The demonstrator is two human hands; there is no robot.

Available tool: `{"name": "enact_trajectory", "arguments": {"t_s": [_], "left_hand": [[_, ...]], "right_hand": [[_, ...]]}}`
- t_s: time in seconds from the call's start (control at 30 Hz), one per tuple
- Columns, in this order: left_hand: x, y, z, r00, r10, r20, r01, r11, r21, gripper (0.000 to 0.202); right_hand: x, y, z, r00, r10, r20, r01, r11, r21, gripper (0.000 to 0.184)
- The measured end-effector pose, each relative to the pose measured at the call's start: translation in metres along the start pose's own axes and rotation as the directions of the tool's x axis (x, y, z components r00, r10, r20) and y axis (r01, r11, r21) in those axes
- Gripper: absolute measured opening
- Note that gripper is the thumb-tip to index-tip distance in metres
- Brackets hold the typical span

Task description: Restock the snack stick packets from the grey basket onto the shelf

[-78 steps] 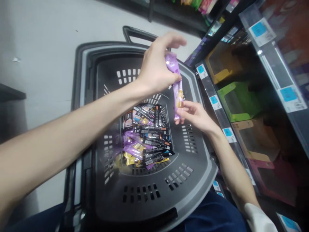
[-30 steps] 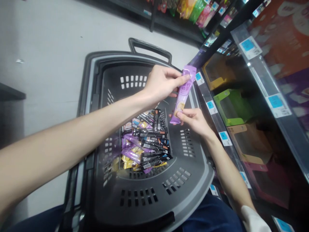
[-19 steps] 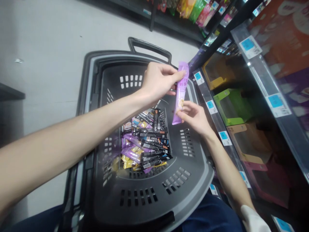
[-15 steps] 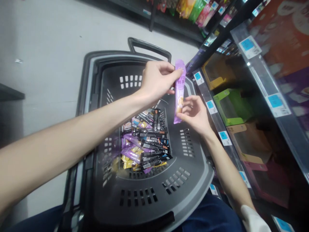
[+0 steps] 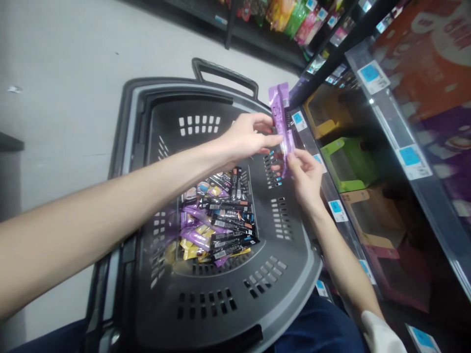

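Both hands hold one long purple sachet upright over the far right rim of a dark grey shopping basket. My left hand pinches the sachet's middle between thumb and fingers. My right hand grips its lower end from below. The sachet's back, with a barcode, faces me. In the basket's bottom lies a heap of several black, purple and yellow stick sachets.
On the right runs a shelf unit with blue price tags and coloured bins: yellow, green, tan and pink. The basket's handle points away over a pale floor. Snack bags hang on a far shelf.
The sachet has turned over so its printed back shows, and risen a little. My left hand slid from its top end to its middle; my right hand stays on the lower end.
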State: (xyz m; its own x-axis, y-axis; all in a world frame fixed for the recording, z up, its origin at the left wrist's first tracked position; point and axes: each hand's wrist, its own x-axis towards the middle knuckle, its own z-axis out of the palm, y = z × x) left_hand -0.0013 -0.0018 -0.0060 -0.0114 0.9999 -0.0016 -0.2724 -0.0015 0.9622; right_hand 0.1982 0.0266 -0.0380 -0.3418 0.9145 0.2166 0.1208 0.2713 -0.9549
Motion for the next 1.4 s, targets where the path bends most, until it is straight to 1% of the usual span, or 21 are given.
{"name": "enact_trajectory", "arguments": {"t_s": [0.07,0.27,0.37,0.4,0.47,0.53,0.6,0.67,0.73,0.83,0.93,1.0,1.13,1.23,1.4], "left_hand": [[-0.001,0.000,0.001,1.000,-0.027,0.002,0.027,1.000,0.003,0.026],[-0.002,0.001,0.002,0.999,-0.040,0.022,0.041,0.998,-0.046,0.015],[-0.002,0.001,0.003,0.999,-0.049,0.006,0.049,0.997,-0.065,0.018],[-0.002,0.002,0.003,0.999,-0.050,0.000,0.050,0.997,-0.065,0.019],[-0.003,0.003,0.003,0.999,-0.045,0.003,0.045,0.998,-0.054,0.024],[-0.004,0.004,0.003,0.999,-0.034,0.032,0.034,0.999,-0.013,0.024],[-0.005,0.005,0.002,0.997,-0.032,0.072,0.029,0.999,0.041,0.021],[-0.005,0.005,0.000,0.992,-0.026,0.124,0.015,0.996,0.086,0.017],[-0.004,0.004,-0.001,0.985,0.005,0.174,-0.027,0.992,0.123,0.016],[-0.002,0.004,-0.004,0.979,0.049,0.196,-0.084,0.981,0.174,0.020],[0.000,0.003,-0.007,0.982,0.065,0.178,-0.096,0.980,0.172,0.025],[0.000,0.001,-0.007,0.985,0.070,0.155,-0.092,0.985,0.143,0.026],[0.001,-0.004,-0.005,0.995,0.038,0.092,-0.048,0.994,0.103,0.029],[0.000,-0.004,-0.004,0.998,0.018,0.054,-0.023,0.996,0.084,0.029],[-0.002,0.001,-0.003,1.000,-0.003,-0.009,0.004,0.993,0.117,0.023]], "right_hand": [[0.002,0.003,-0.002,1.000,0.004,0.020,-0.005,0.999,0.034,0.037],[0.002,0.003,-0.005,0.999,-0.007,0.036,0.006,1.000,0.022,0.030],[0.002,0.001,-0.006,0.998,0.029,0.056,-0.030,0.999,0.020,0.027],[0.002,0.000,-0.006,0.995,0.053,0.084,-0.054,0.998,0.017,0.026],[0.000,-0.004,-0.004,0.977,0.112,0.179,-0.114,0.994,0.000,0.023],[-0.003,-0.008,0.000,0.947,0.160,0.279,-0.160,0.987,-0.023,0.024],[-0.007,-0.011,0.003,0.929,0.177,0.325,-0.174,0.984,-0.040,0.025],[-0.010,-0.013,0.005,0.936,0.163,0.313,-0.163,0.986,-0.026,0.025],[-0.011,-0.013,0.005,0.955,0.137,0.265,-0.147,0.989,0.017,0.023],[-0.009,-0.013,0.003,0.979,0.117,0.170,-0.134,0.987,0.093,0.022],[-0.005,-0.013,0.002,0.987,0.125,0.099,-0.138,0.981,0.135,0.026],[-0.004,-0.013,0.002,0.988,0.132,0.081,-0.143,0.978,0.150,0.026],[-0.004,-0.012,0.003,0.986,0.146,0.074,-0.155,0.979,0.134,0.025],[-0.004,-0.011,0.003,0.985,0.155,0.073,-0.162,0.982,0.100,0.027],[-0.005,-0.011,0.003,0.988,0.130,0.088,-0.138,0.986,0.095,0.030]]}}
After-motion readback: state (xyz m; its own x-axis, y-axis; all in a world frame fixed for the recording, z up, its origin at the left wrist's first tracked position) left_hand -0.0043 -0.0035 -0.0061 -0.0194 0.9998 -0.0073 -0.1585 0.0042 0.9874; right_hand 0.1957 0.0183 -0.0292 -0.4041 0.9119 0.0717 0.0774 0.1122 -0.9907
